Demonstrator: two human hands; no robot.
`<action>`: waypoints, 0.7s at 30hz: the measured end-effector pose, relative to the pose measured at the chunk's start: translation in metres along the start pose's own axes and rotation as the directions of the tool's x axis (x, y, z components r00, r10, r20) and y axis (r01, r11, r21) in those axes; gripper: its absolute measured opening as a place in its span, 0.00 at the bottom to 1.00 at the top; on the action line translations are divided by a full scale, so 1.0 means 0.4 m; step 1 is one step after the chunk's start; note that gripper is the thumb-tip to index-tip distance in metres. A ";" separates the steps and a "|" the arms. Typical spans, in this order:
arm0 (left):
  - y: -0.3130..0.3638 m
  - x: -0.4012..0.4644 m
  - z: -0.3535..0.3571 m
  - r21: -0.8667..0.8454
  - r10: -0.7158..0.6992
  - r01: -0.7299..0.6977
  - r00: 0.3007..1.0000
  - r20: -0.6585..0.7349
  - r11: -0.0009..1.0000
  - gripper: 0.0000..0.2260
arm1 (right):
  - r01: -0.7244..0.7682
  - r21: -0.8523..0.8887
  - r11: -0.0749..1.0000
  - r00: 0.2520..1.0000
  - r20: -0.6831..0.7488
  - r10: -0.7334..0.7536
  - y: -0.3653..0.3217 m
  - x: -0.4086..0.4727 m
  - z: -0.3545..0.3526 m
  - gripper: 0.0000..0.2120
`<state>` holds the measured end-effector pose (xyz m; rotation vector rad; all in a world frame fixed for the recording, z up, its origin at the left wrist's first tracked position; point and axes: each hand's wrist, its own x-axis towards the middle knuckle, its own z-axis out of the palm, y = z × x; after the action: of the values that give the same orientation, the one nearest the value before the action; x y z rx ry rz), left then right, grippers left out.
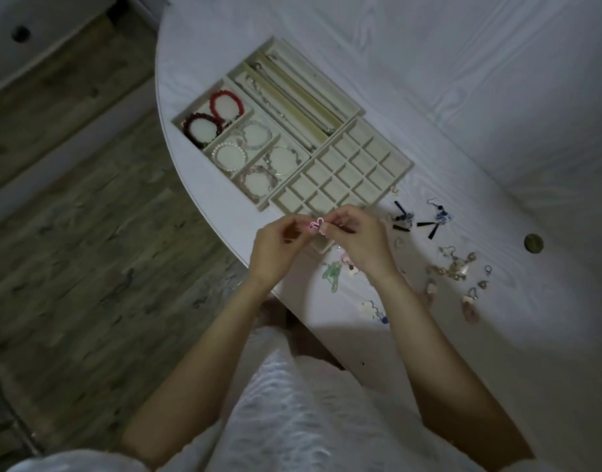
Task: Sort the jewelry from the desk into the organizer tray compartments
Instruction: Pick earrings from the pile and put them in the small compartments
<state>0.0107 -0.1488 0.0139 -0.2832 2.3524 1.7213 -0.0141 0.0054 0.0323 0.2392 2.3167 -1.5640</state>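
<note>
Both hands meet just over the near edge of the small-grid organizer tray [343,168]. My left hand [275,247] and my right hand [357,243] pinch a small pink heart-shaped earring [315,223] between their fingertips. The grid's compartments look bare. Beside it, a bracelet tray [240,137] holds red, dark, pearl and clear bead bracelets. A long-slot tray [299,93] behind holds chains. Loose earrings lie on the white desk: green ones [331,275], black-and-blue tassel ones [418,219] and a shell-coloured cluster [454,267].
The white desk [480,114] has a curved left edge with wooden floor [71,199] beyond it. A round brass-coloured cable cap [533,242] sits at the right. More small earrings [372,310] lie near my right forearm. My white garment fills the bottom.
</note>
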 end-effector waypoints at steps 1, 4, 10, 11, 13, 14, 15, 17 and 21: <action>-0.004 0.014 -0.018 0.092 0.033 -0.031 0.999 -0.017 0.995 0.05 | 0.001 -0.014 1.000 1.000 -0.002 -0.001 0.000 0.013 0.019 0.05; -0.011 0.068 -0.066 0.378 0.163 -0.153 0.987 0.005 0.913 0.08 | -0.003 -0.071 0.997 0.999 -0.049 -0.001 -0.004 0.052 0.069 0.03; -0.027 0.155 -0.147 0.551 0.308 -0.317 0.945 0.112 0.772 0.16 | -0.034 -0.224 0.974 0.994 -0.113 0.009 -0.028 0.109 0.134 0.05; -0.036 0.154 -0.162 0.570 0.341 -0.344 0.933 0.116 0.746 0.16 | -0.017 -0.282 0.959 0.992 -0.124 -0.019 -0.031 0.110 0.133 0.05; -0.051 0.139 -0.187 0.622 0.369 -0.329 0.927 0.069 0.710 0.16 | 0.036 -0.383 0.923 0.984 -0.149 -0.100 -0.034 0.107 0.122 0.06; -0.059 0.127 -0.195 0.644 0.372 -0.304 0.928 0.032 0.702 0.16 | 0.079 -0.436 0.896 0.975 -0.153 -0.160 -0.032 0.105 0.114 0.06; -0.067 0.112 -0.196 0.669 0.383 -0.290 0.924 0.008 0.684 0.15 | 0.138 -0.500 0.855 0.960 -0.143 -0.239 -0.027 0.103 0.109 0.06; -0.081 0.089 -0.185 0.724 0.413 -0.304 0.910 0.030 0.619 0.15 | 0.255 -0.628 0.735 0.928 -0.055 -0.369 -0.011 0.104 0.107 0.07; -0.088 0.075 -0.152 0.753 0.388 -0.337 0.914 0.118 0.565 0.15 | 0.379 -0.731 0.568 0.891 0.123 -0.437 0.011 0.103 0.125 0.10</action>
<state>-0.0117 -0.2181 -0.0087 0.3338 3.0789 0.6359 -0.0421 -0.0413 -0.0035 -0.4979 2.9904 -0.5965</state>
